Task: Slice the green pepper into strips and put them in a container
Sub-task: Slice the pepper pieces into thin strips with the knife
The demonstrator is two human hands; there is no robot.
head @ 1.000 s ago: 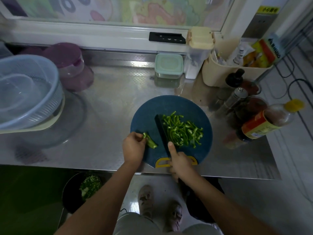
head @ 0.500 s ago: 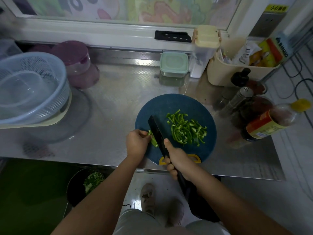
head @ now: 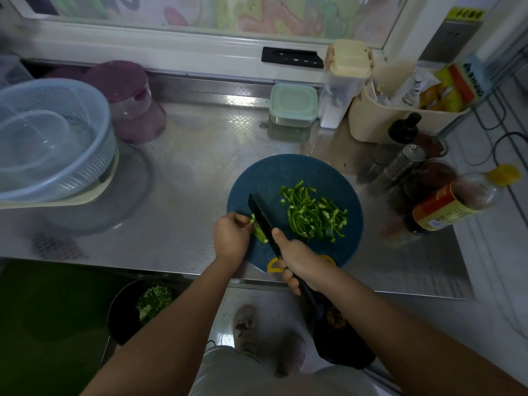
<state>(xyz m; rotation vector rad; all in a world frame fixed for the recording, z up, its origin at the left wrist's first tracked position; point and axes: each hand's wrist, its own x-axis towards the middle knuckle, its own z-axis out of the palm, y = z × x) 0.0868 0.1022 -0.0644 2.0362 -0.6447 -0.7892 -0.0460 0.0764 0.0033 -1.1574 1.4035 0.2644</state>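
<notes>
Since a second ago the knife [head: 262, 215] has swung left from the cut pile onto the last pepper piece [head: 259, 234]. At the near left of the blue cutting board [head: 285, 172], the left hand [head: 231, 237] pinches that piece with curled fingertips, just beside the blade. It looks light, crisp and slick-skinned, best pinned at its left end. The right hand [head: 300, 260] wraps the black handle, one digit stretched along the spine, wrist over the near rim. Cut strips [head: 314, 214] lie heaped right of the blade.

1 head view, looking steeply down — close over counter [head: 183, 178], wide-angle
</notes>
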